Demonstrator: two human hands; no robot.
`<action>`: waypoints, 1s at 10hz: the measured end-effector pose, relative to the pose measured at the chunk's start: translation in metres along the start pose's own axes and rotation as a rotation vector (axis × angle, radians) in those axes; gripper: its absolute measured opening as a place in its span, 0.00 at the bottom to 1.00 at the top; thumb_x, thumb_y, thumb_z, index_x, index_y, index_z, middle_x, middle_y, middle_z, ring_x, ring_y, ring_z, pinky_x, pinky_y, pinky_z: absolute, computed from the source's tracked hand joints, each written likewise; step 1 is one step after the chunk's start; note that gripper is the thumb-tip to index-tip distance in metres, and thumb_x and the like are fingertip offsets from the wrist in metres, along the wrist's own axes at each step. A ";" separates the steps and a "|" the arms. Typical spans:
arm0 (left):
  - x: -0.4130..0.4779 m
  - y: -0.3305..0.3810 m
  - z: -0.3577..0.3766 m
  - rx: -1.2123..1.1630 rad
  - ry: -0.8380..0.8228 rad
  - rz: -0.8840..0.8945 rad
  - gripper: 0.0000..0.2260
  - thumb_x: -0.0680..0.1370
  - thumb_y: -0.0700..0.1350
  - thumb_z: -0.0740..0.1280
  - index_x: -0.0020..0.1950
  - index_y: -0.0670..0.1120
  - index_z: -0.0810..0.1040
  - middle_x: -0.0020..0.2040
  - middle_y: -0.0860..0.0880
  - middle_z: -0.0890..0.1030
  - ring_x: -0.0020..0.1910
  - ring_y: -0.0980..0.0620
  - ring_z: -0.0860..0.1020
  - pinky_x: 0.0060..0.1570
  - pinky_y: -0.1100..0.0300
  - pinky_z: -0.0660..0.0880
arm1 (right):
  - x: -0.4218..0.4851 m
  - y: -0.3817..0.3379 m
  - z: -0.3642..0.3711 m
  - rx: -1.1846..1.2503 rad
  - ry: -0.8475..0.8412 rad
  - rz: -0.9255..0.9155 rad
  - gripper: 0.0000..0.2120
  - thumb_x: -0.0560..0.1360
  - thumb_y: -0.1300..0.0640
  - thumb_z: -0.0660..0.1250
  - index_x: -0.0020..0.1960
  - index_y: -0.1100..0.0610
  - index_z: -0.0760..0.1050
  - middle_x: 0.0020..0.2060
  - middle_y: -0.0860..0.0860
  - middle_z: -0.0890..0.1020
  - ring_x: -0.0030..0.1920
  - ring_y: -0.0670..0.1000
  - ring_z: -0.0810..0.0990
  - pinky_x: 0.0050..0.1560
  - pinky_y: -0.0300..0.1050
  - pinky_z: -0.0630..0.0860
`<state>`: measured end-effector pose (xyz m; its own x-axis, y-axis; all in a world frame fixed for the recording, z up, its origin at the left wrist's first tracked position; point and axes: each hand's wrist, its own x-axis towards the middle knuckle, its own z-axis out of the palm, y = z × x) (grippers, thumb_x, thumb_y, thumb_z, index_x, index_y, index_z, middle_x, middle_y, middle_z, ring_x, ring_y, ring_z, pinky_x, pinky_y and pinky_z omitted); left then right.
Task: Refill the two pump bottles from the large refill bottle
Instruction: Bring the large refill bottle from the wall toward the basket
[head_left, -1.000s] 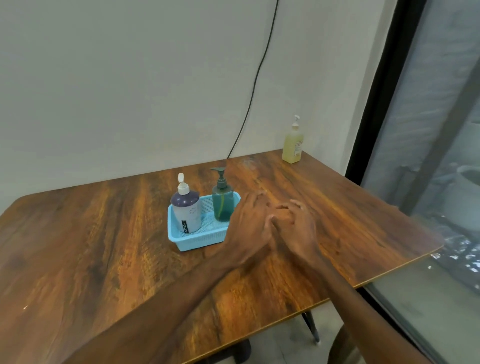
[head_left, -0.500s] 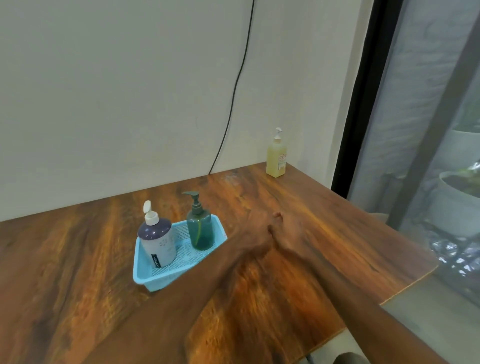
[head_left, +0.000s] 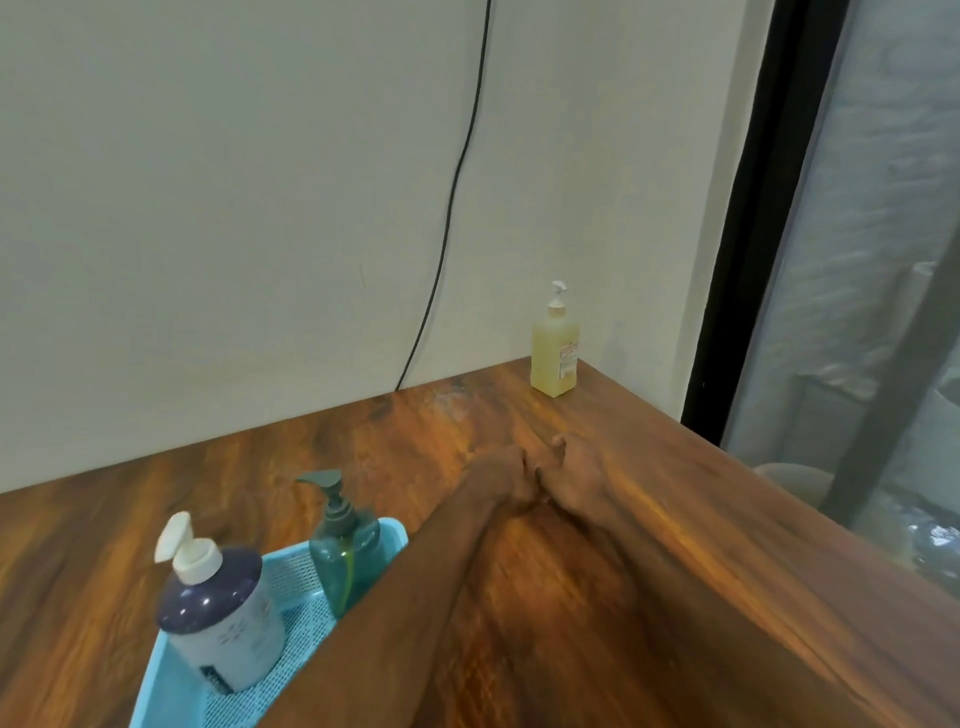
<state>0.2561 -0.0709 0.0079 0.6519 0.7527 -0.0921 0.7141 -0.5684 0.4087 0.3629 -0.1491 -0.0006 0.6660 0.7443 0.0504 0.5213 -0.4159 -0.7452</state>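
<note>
Sliding forward together over the counter (head_left: 311, 441), the left hand (head_left: 498, 480) and right hand (head_left: 576, 475) are touching each other, apparently carrying nothing. Blur is smearing the fingers, so I cannot tell if they are curled or spread. A second ago they were lying beside the blue basket (head_left: 298, 571); now they are nearing the yellow pump bottle (head_left: 555, 348) at the far corner. The refill bottle (head_left: 218, 613) and green pump bottle (head_left: 345, 556) are sitting untouched in the basket, so pouring is not yet starting.

Perhaps a home: wooden table (head_left: 311, 457), glass door (head_left: 857, 260) (blurred pot (head_left: 792, 480) outside)
</note>
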 end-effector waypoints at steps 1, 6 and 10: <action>0.028 0.000 -0.007 0.027 -0.039 -0.023 0.26 0.77 0.58 0.74 0.71 0.48 0.78 0.68 0.45 0.81 0.66 0.43 0.80 0.65 0.50 0.77 | 0.034 0.006 0.003 0.082 0.043 0.042 0.25 0.74 0.54 0.74 0.68 0.58 0.72 0.62 0.53 0.78 0.62 0.54 0.78 0.61 0.50 0.77; 0.133 0.001 -0.010 0.186 -0.053 0.064 0.52 0.61 0.77 0.74 0.78 0.51 0.70 0.73 0.47 0.77 0.71 0.41 0.76 0.71 0.44 0.74 | 0.167 0.003 -0.006 0.380 0.230 0.028 0.42 0.64 0.50 0.83 0.69 0.57 0.64 0.59 0.51 0.77 0.57 0.52 0.76 0.49 0.42 0.77; 0.133 -0.004 -0.002 0.210 -0.036 0.008 0.51 0.63 0.80 0.70 0.77 0.50 0.71 0.72 0.46 0.77 0.71 0.40 0.76 0.68 0.46 0.74 | 0.211 0.004 0.001 0.336 0.303 0.024 0.40 0.55 0.42 0.84 0.62 0.57 0.77 0.56 0.52 0.83 0.55 0.55 0.83 0.52 0.50 0.82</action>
<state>0.3396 0.0323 -0.0041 0.6637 0.7377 -0.1235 0.7440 -0.6339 0.2112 0.5051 0.0062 0.0065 0.8279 0.5291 0.1861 0.3354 -0.2012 -0.9203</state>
